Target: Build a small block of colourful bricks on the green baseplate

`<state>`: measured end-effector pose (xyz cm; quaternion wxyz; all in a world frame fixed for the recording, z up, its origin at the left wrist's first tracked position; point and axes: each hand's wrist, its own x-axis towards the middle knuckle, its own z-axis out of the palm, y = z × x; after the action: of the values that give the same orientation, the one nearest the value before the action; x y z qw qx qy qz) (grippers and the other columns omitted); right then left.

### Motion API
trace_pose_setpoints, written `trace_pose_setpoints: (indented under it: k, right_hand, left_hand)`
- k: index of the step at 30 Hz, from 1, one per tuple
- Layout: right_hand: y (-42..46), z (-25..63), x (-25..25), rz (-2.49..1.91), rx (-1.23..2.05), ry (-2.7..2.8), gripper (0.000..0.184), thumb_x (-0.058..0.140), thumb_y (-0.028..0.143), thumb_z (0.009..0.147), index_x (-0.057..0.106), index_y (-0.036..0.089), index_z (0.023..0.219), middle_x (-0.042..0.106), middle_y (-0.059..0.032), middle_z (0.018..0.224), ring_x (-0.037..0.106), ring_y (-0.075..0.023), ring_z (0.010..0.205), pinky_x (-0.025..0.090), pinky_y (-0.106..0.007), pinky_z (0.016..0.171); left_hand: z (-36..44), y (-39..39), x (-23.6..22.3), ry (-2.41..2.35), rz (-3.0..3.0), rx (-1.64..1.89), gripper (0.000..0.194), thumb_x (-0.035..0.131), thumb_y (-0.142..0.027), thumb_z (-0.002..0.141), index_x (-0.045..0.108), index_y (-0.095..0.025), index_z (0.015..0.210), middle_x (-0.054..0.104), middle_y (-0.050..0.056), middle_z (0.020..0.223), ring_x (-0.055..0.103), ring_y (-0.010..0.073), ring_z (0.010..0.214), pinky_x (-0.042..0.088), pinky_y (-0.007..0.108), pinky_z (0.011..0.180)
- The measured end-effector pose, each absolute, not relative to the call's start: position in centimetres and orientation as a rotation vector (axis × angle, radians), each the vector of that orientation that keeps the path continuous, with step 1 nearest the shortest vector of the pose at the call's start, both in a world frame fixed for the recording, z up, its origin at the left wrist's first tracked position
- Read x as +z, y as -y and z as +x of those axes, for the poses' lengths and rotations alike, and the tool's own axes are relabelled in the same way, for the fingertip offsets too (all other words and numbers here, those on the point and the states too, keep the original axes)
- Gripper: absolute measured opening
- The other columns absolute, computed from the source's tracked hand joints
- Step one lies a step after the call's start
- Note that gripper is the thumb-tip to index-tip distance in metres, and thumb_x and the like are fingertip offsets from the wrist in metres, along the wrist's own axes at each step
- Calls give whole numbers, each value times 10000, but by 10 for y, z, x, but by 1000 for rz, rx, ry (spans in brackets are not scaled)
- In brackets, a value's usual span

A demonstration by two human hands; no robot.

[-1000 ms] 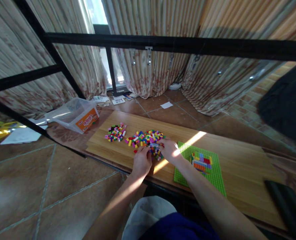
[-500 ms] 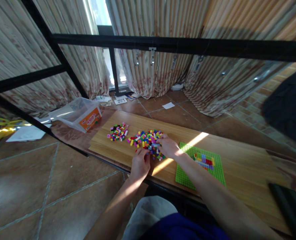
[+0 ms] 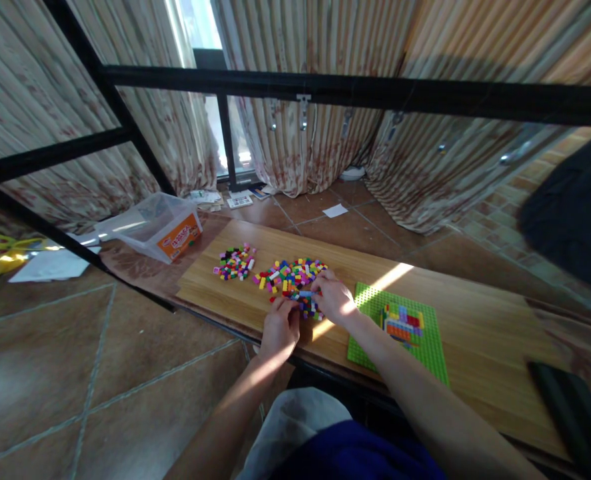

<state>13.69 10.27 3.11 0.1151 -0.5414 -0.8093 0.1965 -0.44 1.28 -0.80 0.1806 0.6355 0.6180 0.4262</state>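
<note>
My left hand (image 3: 280, 328) rests at the near edge of a pile of small coloured toy bricks (image 3: 300, 270), fingers curled into a pinch. Whatever lies between those fingertips is too small to make out. From the right, my right hand (image 3: 333, 297) reaches into the same pile with its fingers closed. A light blue brick (image 3: 306, 293) shows at its fingertips. Under and beside my right forearm lies a green studded baseplate (image 3: 428, 353). A flat patchwork of built bricks (image 3: 400, 330) in orange, red, yellow, blue and purple sits on it.
A second, smaller brick pile (image 3: 235, 262) lies left on the wooden board (image 3: 210, 293). Beyond it stands a clear plastic bin (image 3: 160, 227) with an orange label. A dark flat object (image 3: 570, 407) lies at the right end. A black metal bar (image 3: 325, 87) crosses behind.
My right hand has shifted slightly toward me, and the light blue brick at its fingertips has moved a little left. More of the built bricks on the baseplate shows. My left hand stays almost still.
</note>
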Motion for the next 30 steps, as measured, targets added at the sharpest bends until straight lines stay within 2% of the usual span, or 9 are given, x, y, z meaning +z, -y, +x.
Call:
trace_pose_setpoints:
  k: [4,7,11,14,16,21,26,30]
  right_hand:
    - [-90,143,37,-1554,683,2149,45,613,204,780,639,196,816,628,-13,870,571,-135,727,418,-250,669]
    - [-70,147,38,-1404,998,1882,64,616,253,773,613,192,789,601,22,669,553,-127,617,422,-242,606]
    - [-36,151,36,-1159,1275,1580,126,632,279,761,603,177,829,637,2,735,587,-132,663,453,-238,609]
    - [-14,156,34,-1123,1316,1522,212,600,304,807,631,183,979,674,-19,810,614,-142,709,472,-250,641]
    - [-4,161,34,-1155,1299,1523,230,593,330,825,652,199,1005,679,-17,796,616,-142,690,474,-252,635]
    - [10,166,36,-1233,1281,1441,177,601,352,830,706,209,837,670,-16,720,605,-136,634,468,-244,608]
    - [13,162,36,-1236,1196,1274,171,623,325,795,705,200,711,649,-19,711,590,-137,664,453,-238,609]
    - [9,161,33,-1200,1328,883,236,657,396,745,668,176,662,543,24,527,456,-95,494,369,-219,485]
  left_hand:
    - [-5,-13,-3,-1747,1651,1256,192,551,-192,832,625,-177,1009,625,78,981,611,177,880,501,311,825]
    - [-1,-13,8,-1617,1425,1289,265,566,-299,839,603,-171,1068,661,68,960,636,156,792,515,276,748]
    - [8,-7,26,-1421,1256,1221,227,552,-355,834,645,-173,933,690,26,810,637,146,737,499,230,679]
    - [11,2,31,-1391,1291,1083,204,563,-341,828,660,-180,908,686,14,770,630,151,728,491,227,656]
    - [12,9,30,-1393,1361,994,187,557,-315,830,665,-196,926,691,17,792,631,161,746,494,239,662]
    - [19,22,30,-1362,1520,856,184,521,-302,851,661,-213,929,679,21,782,618,167,715,497,258,661]
    - [35,28,31,-1312,1357,1015,177,514,-316,847,641,-194,867,663,31,793,616,166,749,501,254,684]
    - [38,26,32,-1360,1199,1041,218,533,-370,831,603,-183,743,588,-7,647,551,129,626,457,219,594]
